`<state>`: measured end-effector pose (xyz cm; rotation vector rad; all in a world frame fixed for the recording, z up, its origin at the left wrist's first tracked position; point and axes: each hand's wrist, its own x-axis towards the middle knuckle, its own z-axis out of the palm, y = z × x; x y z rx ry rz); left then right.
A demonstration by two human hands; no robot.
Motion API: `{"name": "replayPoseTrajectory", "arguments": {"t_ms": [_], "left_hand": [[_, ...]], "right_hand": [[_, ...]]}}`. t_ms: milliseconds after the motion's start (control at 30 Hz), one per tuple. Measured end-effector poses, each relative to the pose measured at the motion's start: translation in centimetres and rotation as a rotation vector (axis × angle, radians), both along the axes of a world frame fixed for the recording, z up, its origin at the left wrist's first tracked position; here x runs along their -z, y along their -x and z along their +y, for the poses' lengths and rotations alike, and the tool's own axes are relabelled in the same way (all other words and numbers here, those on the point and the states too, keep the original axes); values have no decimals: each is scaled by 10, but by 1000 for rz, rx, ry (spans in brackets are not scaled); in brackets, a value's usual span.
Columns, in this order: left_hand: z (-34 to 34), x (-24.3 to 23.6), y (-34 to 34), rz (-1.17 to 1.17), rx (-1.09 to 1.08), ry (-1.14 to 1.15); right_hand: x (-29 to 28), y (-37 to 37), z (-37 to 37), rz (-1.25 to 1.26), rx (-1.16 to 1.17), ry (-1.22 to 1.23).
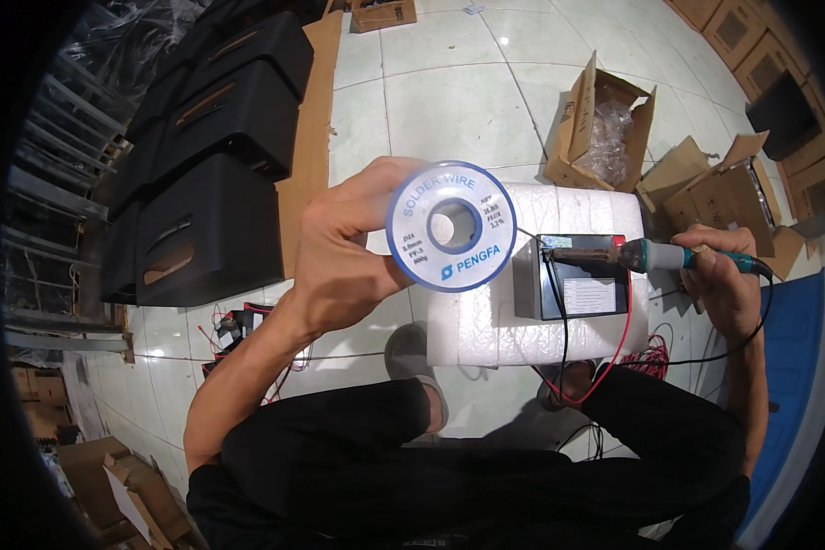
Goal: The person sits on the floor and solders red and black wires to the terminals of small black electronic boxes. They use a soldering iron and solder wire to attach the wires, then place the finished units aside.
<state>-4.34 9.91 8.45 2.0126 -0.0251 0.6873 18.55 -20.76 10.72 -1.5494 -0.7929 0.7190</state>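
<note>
Head view: your left hand [344, 243] is clamped on the rim of a white, blue-edged solder spool [475, 266], held up left of the battery [543, 291]. Your right hand [726, 275] has its fingers closed round the handle of the soldering iron [655, 256], which lies level across the battery's upper end. The iron's tip is at the terminal where the black wire [561, 323] ends; contact cannot be confirmed. The red wire [625, 335] runs down from the battery's right side. The battery rests on a white foam block [467, 330], before your knees.
</note>
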Motion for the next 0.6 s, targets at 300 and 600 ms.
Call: {"name": "replayPoseTrajectory", "arguments": {"t_ms": [300, 600], "left_hand": [[1, 6, -3, 2, 62, -23], [1, 5, -3, 2, 48, -34]], "right_hand": [[1, -4, 0, -12, -29, 10], [0, -6, 0, -39, -34, 22]]}}
